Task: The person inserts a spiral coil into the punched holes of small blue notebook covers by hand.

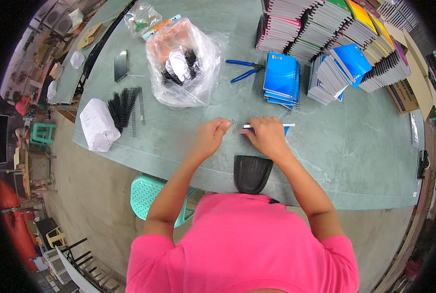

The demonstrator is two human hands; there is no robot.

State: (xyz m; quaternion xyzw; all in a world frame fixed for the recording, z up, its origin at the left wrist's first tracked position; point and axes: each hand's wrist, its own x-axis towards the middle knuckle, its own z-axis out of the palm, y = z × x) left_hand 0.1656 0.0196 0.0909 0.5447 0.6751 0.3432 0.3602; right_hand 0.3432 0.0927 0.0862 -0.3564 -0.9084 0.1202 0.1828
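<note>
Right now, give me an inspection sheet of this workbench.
Surface: grey-green tabletop, bare in front of the hands.
Job's things: thin blue-covered notebook under the right hand; left hand pinches a thin wire piece, too small to tell more.
Clutter: clear plastic bag, loose black spiral coils, white wrapped bundle, blue-handled pliers, stacked spiral notebooks.
Cables: nothing seen.
Surroundings: teal plastic stool, concrete floor.

Head fisheye, single view.
Looks steeply down from above onto bench (354,146), close range, edges bowed.
</note>
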